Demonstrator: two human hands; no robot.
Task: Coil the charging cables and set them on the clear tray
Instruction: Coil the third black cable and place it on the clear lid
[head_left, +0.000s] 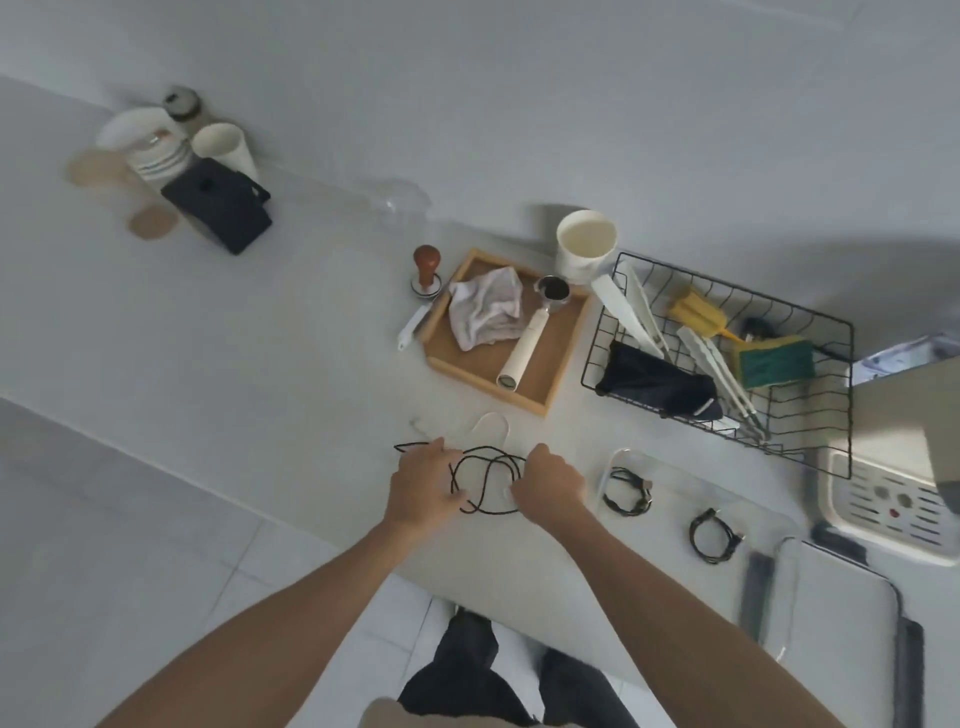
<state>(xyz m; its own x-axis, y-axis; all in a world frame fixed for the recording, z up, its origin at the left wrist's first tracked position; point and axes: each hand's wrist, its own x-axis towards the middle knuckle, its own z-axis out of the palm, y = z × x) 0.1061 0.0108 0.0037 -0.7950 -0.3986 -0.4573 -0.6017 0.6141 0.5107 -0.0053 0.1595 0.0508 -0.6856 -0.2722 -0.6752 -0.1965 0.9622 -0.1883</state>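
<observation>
- A thin black cable (485, 480), matte and cord-like, was held in loose round loops between the two hands above the white counter (260, 338).
- The left hand (423, 488) was curled on the loops' left side, a free end trailing out past its knuckles.
- The right hand (550, 488) was closed on the loops' right side, fingers bent under.
- A clear tray (675, 480), glassy with rounded corners, was seen just right of the right hand; a coiled black cable (627, 491) lay at its left end.
- A second coiled cable (712, 535) lay beyond it; whether on the tray could not be told.
- A square wooden tray (550, 384) carrying a crumpled cloth (485, 312) was set farther back, beside a black wire basket (810, 452).
</observation>
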